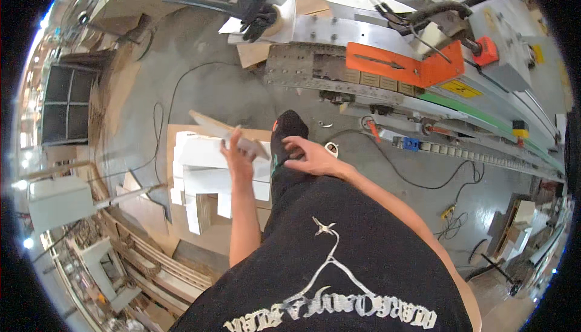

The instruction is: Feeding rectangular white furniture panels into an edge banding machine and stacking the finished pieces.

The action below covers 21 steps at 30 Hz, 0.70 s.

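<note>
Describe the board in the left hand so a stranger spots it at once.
Find the white stack, left of the black-clad leg. Over its far end, the left hand grips the board, pale and narrow. Held aslant, it differs from the stack lying below.

Left hand (241,155) holding a thin, flat, pale beige piece (213,126), right hand (316,157) loosely curled at the black-clothed leg (292,125).
Below the left hand, a stack of flat white pieces (201,157) rests on brown cardboard (224,230); just beside the right hand is a small white ring (329,146), and well beyond it an orange metal plate (387,64) on a silver-grey machine (290,69).
</note>
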{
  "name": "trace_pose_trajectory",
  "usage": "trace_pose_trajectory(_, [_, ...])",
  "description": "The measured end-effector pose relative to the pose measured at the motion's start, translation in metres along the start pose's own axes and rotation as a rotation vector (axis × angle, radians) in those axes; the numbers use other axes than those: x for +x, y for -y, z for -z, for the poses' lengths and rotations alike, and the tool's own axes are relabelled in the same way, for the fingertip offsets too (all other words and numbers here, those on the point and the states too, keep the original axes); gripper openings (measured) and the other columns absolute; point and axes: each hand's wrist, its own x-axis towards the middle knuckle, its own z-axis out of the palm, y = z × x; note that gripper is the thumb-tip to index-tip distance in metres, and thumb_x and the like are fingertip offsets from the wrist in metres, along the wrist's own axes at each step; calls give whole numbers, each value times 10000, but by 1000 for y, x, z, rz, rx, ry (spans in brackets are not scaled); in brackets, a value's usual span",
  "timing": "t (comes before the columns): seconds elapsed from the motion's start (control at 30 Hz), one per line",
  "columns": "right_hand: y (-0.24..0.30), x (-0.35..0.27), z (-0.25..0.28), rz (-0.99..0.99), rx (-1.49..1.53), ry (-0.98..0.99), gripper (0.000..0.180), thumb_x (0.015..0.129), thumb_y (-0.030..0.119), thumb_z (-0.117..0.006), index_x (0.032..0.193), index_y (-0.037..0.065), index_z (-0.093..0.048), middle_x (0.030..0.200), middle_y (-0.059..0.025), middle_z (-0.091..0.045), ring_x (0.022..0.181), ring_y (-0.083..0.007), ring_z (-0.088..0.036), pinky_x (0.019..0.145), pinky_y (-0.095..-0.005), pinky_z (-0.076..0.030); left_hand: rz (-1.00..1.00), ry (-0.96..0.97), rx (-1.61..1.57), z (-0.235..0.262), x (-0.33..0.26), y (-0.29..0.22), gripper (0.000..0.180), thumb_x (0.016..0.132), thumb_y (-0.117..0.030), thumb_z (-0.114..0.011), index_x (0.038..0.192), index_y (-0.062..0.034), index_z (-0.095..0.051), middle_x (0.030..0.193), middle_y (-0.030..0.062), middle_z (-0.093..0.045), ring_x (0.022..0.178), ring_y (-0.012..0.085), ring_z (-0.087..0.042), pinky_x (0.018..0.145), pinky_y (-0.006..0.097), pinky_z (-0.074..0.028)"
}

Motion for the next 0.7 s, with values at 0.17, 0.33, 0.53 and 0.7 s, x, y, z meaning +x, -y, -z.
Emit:
trace_pose_trajectory(0.17, [-11, 6, 16, 42, -70, -81, 414, 858, 215, -619, 1207, 18, -515, 1018, -146, -637, 874, -219, -658, 771, -325, -499, 11, 237, -101, -81, -16, 36, 979, 763, -346, -742, 1443, -173, -59, 1260, 114, -446, 1143, 291, -447, 858, 490, -415])
trace_pose_trajectory(0.33, [-10, 0, 59, -96, 480, -237, 280, 928, 106, -518, 1145, -71, -517, 1033, -147, -635, 839, -196, -670, 749, -296, -525, -58, 275, -203, -78, 66, 12, 754, 792, -305, -741, 1348, -48, -302, 1128, 122, -543, 970, 237, -552, 783, 380, -466])
trace_pose_trajectory(0.53, [-18, 8, 116, -75, 705, -356, 282, 943, 133, -525, 1137, -72, -528, 1053, -138, -623, 899, -201, -654, 799, -323, -545, -326, 234, 230, -117, 92, -25, 470, 807, -189, -734, 1180, -10, -510, 828, 66, -619, 634, 135, -568, 549, 266, -466])
trace_pose_trajectory(0.7, [-56, 15, 97, -27, 1166, -555, 289, 929, 169, -522, 1135, -31, -547, 1097, -153, -620, 977, -239, -633, 820, -355, -536, -403, 291, 583, -128, 98, -33, 418, 811, -200, -726, 1139, -6, -555, 723, 54, -622, 530, 124, -540, 496, 248, -445])
